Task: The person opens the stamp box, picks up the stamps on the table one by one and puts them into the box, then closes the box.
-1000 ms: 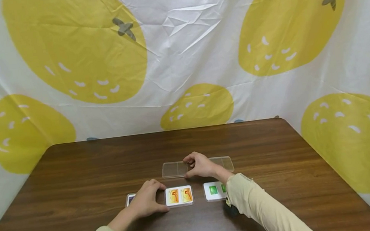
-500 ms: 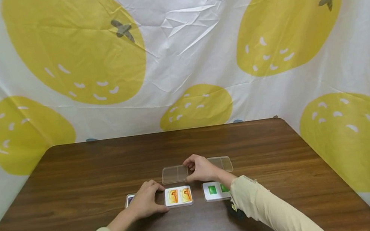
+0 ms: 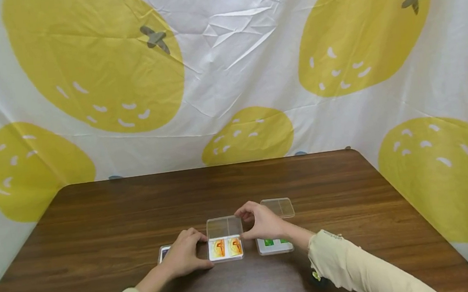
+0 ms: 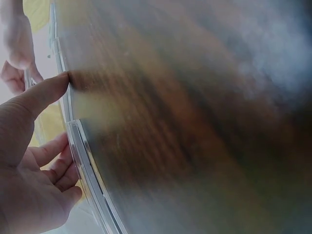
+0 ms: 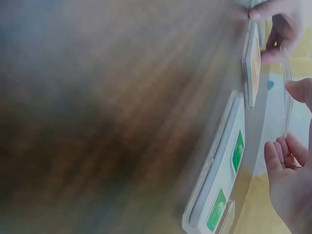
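In the head view, a flat clear case (image 3: 226, 249) with two orange pictures on white lies on the table. My left hand (image 3: 185, 252) holds its left side, thumb at the near corner and fingers at the far corner. My right hand (image 3: 263, 223) pinches a clear plastic lid (image 3: 217, 227) by its right end, with the lid's near edge overlapping the case's far edge. The right wrist view shows this lid (image 5: 286, 112) edge-on between thumb and fingers, raised off the case. To the right sits a second case (image 3: 275, 246) with green pictures, partly behind my right hand.
Another clear lid (image 3: 283, 207) lies on the table beyond the green case. A third case (image 3: 163, 253) with a dark picture is mostly covered by my left hand. A lemon-print cloth (image 3: 245, 135) hangs behind the brown table (image 3: 116, 210).
My right hand has picked the left lid off the table and brought it nearer, over the far edge of the orange case. My left hand has stayed in place.
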Tool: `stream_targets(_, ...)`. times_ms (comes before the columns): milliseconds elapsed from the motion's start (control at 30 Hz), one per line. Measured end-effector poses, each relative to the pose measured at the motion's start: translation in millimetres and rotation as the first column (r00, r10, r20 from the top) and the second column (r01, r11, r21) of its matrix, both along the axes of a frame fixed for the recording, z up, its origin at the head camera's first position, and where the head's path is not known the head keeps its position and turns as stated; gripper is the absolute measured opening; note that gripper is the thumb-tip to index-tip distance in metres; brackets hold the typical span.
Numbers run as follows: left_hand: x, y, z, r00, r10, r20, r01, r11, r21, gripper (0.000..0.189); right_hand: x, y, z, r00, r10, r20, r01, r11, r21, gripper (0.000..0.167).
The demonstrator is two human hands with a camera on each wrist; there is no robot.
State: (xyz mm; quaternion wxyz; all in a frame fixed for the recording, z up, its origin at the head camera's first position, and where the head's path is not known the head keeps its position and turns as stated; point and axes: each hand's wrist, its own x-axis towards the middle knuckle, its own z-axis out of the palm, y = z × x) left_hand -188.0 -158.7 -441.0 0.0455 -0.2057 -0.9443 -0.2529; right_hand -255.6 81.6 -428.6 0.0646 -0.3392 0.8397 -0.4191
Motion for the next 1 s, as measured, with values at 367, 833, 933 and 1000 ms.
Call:
stream_targets(367,1.5,-0.3,-0.2,1.000,0.022,0.014,-0.022,1.000,0.010,0.050,17.2,3,-10.1,0.999,0.048,0.023,-0.047,0.998,-0.040,0.046)
stream_targets(833,1.6,0.3,2.1,1.000,0.005,-0.009,-0.005,1.000,0.007,0.048,22.6,-1,-12.9,0.997,0.050,-0.062,-0.045,0.996,0.080,0.046)
stream_targets(933,1.6,0.1,2.6,1.000,0.008,-0.009,-0.008,1.000,0.005,0.048,22.4,-3,-12.0,0.995,0.056,-0.089,-0.047,0.994,0.101,0.047)
stream_targets(1000,1.7,-0.2,2.9,1.000,0.011,-0.008,-0.010,1.000,0.004,0.048,22.3,-3,-11.6,0.993,0.059,-0.105,-0.047,0.992,0.114,0.047)
